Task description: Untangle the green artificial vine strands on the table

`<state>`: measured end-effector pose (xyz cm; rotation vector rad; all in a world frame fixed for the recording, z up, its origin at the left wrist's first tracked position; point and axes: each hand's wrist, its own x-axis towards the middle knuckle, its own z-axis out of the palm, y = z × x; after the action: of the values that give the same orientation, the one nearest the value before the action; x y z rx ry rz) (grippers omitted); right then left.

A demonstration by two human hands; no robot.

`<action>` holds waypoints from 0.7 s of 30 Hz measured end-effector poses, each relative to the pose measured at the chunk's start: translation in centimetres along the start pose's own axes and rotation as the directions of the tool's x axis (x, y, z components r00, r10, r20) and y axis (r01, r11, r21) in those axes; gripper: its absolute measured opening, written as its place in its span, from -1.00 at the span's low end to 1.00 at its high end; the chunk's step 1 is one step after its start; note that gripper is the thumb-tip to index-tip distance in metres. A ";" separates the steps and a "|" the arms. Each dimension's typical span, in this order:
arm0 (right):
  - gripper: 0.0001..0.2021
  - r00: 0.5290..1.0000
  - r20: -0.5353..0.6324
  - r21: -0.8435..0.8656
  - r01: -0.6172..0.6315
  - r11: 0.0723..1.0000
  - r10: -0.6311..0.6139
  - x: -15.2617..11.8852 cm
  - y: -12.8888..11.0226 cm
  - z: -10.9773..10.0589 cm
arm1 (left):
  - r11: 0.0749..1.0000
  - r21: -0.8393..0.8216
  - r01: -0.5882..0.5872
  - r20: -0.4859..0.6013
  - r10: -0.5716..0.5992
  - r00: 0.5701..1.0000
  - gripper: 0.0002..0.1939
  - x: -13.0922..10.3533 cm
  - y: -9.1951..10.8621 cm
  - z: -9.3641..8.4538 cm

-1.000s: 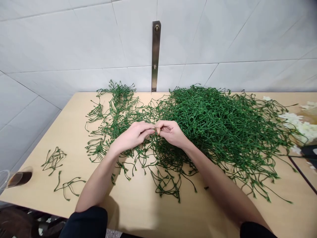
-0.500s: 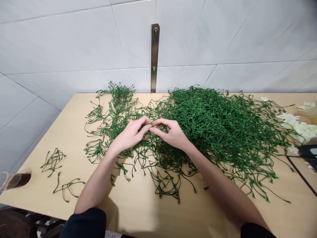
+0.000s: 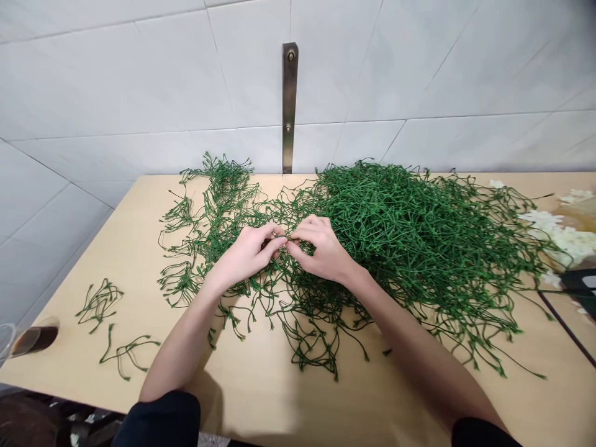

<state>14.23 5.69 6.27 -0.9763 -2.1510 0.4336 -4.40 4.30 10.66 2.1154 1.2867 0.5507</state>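
Thin green plastic stems (image 3: 405, 230) lie in a large tangled heap across the centre and right of the table. A looser bunch of green stems (image 3: 228, 180) spreads to the left. Between the two, my left hand (image 3: 255, 251) and my right hand (image 3: 320, 248) meet just above the stems, thumbs and forefingers pinched with the tips almost touching. What sits between the fingertips is too small to make out; it may be part of a stem. Near the table's left side lie two small groups of stems (image 3: 100, 304).
A clear cup of dark liquid (image 3: 41, 337) stands at the table's left edge. White flowers (image 3: 559, 239) and a black object (image 3: 580, 282) with a dark cord are at the right. Behind the wooden table (image 3: 261, 385) rises a tiled wall with a metal bracket (image 3: 289, 105).
My right hand's fingers have shifted, with the rear fingers now raised and spread more over the pinch. My left hand has barely moved.
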 end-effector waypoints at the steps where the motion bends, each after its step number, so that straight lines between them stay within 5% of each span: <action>1: -0.82 1.000 0.002 -0.012 0.006 1.000 -0.006 0.0 0.0 0.0 | 1.000 0.004 0.006 0.020 -0.006 1.000 -0.75 0.0 0.1 0.0; 9: -0.77 0.998 -0.025 -0.072 0.064 0.995 -0.066 -0.3 -0.3 0.2 | 0.995 0.077 -0.055 0.075 0.050 0.996 -0.69 0.0 0.1 0.4; 15: -0.70 0.985 -0.092 -0.007 0.144 0.990 -0.144 -0.2 0.3 0.0 | 0.998 -0.060 -0.029 0.078 0.034 0.996 -0.67 0.2 0.0 0.0; 21: -0.81 0.991 -0.127 0.059 -0.021 0.998 0.028 0.1 0.3 -1.1 | 0.978 -0.199 0.065 -0.033 -0.073 0.997 -0.76 0.2 0.0 -0.7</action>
<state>15.09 5.94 6.92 -0.9734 -2.0027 0.4302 -4.73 4.68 11.14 1.8982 1.2664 0.6659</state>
